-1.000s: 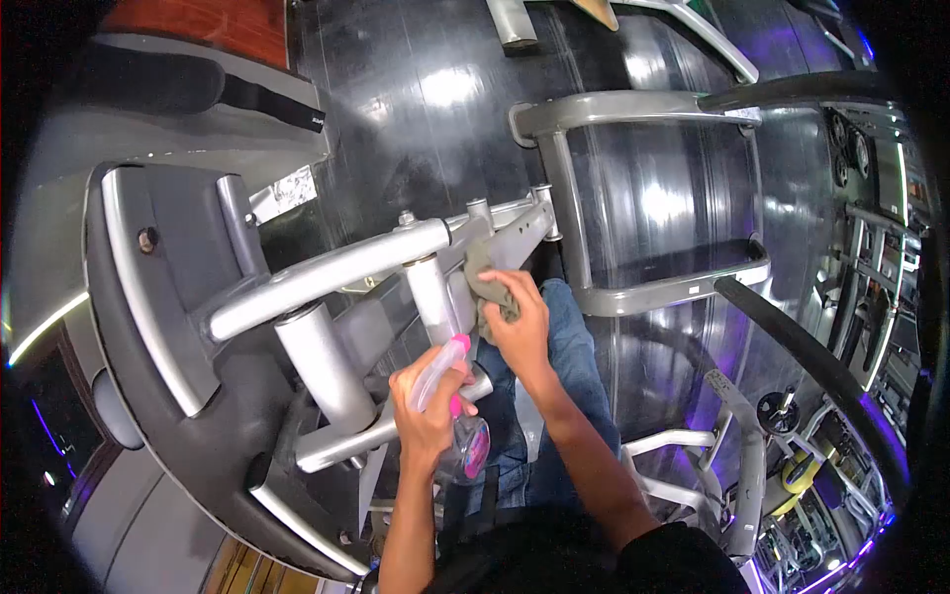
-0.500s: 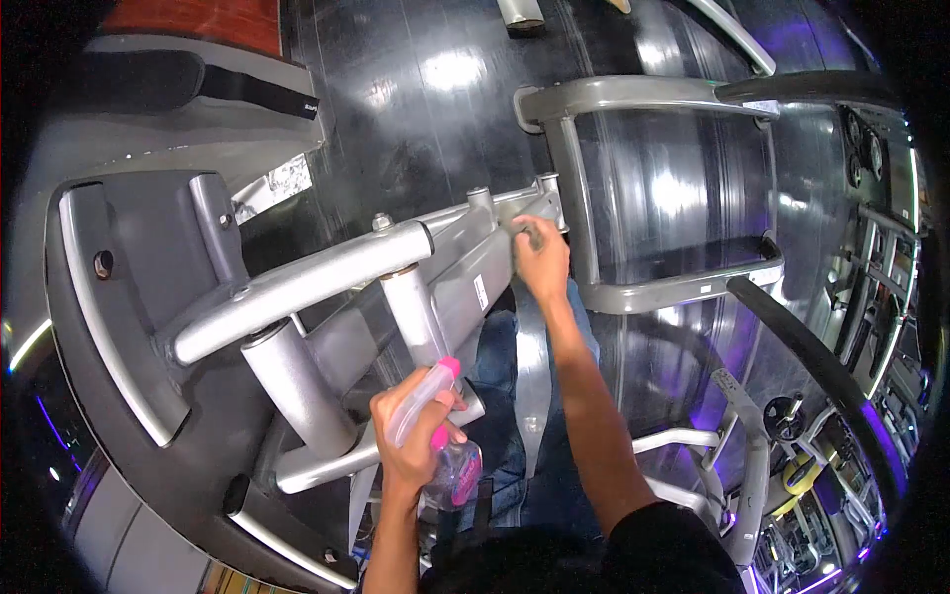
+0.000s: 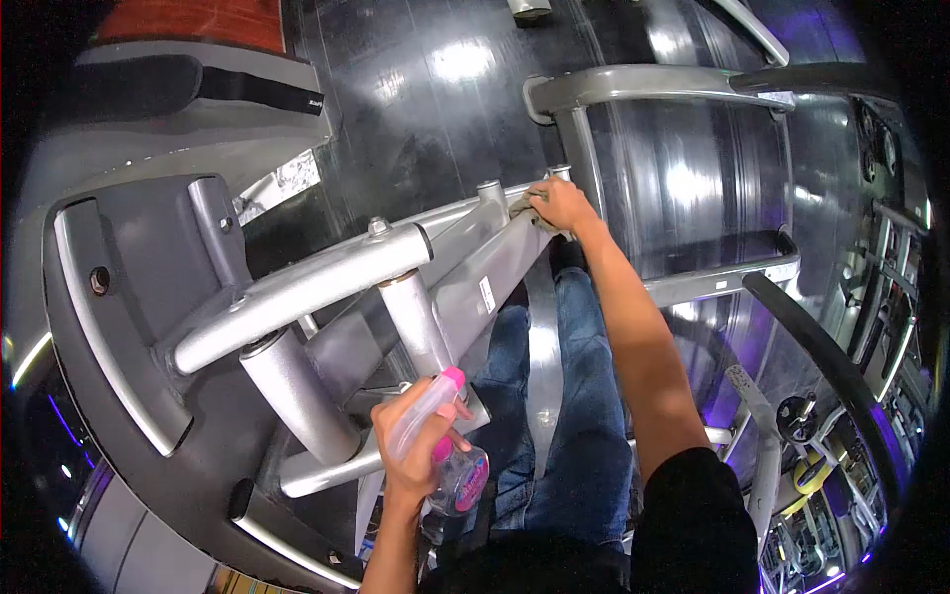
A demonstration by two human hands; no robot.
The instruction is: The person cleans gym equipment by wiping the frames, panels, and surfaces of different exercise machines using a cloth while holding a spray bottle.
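My left hand (image 3: 408, 436) is wrapped round a clear spray bottle (image 3: 461, 481) with a pink nozzle and collar, low and left of centre. Farther out, my right hand (image 3: 564, 203) grips a greyish cloth (image 3: 532, 206), pressed against the far end of a grey metal beam (image 3: 475, 282). The beam belongs to a gym machine and carries a small white label. Part of the cloth is hidden under my fingers. Nearest the bottle is a silver upright tube (image 3: 414, 322) of the same frame.
A padded backrest (image 3: 129, 287) with silver bars fills the left. A grey rectangular tube frame (image 3: 633, 84) stands at the upper right on the shiny black floor (image 3: 396, 119). A black strap (image 3: 259, 91) lies at the upper left. More gym equipment stands at far right.
My right hand has moved slightly up and to the right along the beam's far end, and the cloth now shows more clearly. My left hand still holds the spray bottle, nearly unmoved.
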